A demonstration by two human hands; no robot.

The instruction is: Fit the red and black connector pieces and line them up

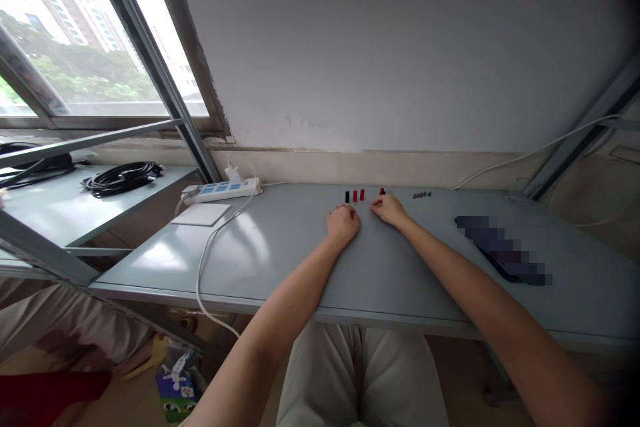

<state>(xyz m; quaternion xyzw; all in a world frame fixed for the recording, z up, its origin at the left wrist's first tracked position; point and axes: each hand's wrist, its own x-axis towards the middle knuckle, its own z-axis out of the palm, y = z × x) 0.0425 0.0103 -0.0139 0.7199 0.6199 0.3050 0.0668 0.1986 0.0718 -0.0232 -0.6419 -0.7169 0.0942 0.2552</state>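
Observation:
My left hand rests on the grey table with its fingers curled in and closed. Just beyond its knuckles stands a small black cylinder, with a red cylinder and a second red cylinder to its right. To the right, my right hand has thumb and fingertips brought together, pointing toward the left hand. Whatever either hand may hold is too small or hidden to make out. Behind the right hand, partly covered by it, is another small red piece with a dark piece beside it.
Several tiny metal parts lie in a row at the back. A blurred dark flat object lies at right. A white power strip, its cable and a white flat pad occupy the left. Coiled black cable sits on the neighbouring table.

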